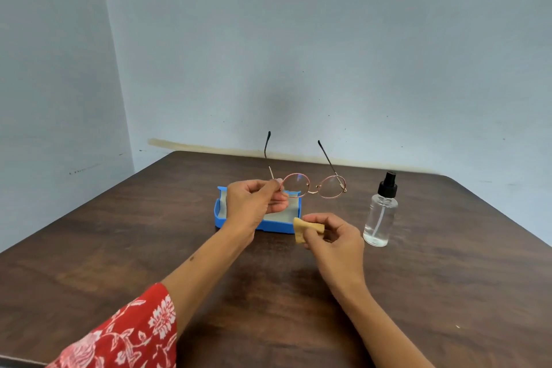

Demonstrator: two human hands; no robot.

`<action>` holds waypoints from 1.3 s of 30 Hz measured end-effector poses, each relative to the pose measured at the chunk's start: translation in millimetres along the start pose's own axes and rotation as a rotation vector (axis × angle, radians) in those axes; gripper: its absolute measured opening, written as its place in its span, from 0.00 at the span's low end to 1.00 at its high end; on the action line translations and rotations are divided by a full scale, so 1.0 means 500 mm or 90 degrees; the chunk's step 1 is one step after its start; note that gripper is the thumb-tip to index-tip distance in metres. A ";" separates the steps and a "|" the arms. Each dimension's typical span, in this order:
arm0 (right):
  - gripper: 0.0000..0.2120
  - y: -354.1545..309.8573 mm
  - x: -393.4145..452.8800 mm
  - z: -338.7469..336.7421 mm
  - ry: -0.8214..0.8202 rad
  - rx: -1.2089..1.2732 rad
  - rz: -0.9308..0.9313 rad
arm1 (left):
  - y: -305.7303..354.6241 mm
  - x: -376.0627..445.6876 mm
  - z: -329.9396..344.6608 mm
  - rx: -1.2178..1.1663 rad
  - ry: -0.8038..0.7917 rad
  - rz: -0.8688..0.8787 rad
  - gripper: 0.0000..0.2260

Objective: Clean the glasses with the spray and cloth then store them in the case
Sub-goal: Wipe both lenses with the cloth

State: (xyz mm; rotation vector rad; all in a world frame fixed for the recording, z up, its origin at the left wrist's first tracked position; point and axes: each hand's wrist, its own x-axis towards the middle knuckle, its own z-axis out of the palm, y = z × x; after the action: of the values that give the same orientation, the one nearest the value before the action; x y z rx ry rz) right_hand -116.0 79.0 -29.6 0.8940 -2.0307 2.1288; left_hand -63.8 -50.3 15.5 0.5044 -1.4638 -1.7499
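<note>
The left hand (pixel 254 203) pinched the glasses (pixel 313 187) above the open blue case (pixel 221 218). The right hand (pixel 334 236) held the cloth (pixel 300 230), its grip tight. The spray (pixel 380 215) stood on the desk (pixel 448 278). Wiping and storing looked not yet done.

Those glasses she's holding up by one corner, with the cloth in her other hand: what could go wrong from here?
1. The left hand pinches the glasses only at one hinge, arms unfolded, in the air above the blue case. Wiping pressure might twist the thin frame or make it slip.
2. The right hand holds the cloth close to the spray bottle, which stands upright; a careless elbow or wrist could tip it over.
</note>
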 end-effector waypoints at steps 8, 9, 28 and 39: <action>0.12 -0.054 0.013 0.005 0.139 -0.227 -0.491 | -0.011 -0.018 -0.026 -0.023 -0.014 -0.039 0.06; 0.11 -0.060 0.020 0.006 0.144 -0.245 -0.524 | -0.009 -0.019 -0.025 -0.025 -0.017 -0.044 0.06; 0.12 -0.021 0.058 0.025 0.055 -0.435 -0.614 | 0.002 -0.013 -0.034 -0.042 0.024 -0.055 0.05; 0.13 -0.023 0.038 0.043 0.029 -0.466 -0.596 | -0.002 -0.004 -0.040 -0.019 0.039 -0.043 0.06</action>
State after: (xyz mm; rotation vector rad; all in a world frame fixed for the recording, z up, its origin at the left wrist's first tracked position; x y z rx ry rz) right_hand -118.9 54.1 -11.7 1.2517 -1.6257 0.8350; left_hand -48.4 -61.2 8.9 0.5926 -1.3899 -1.7902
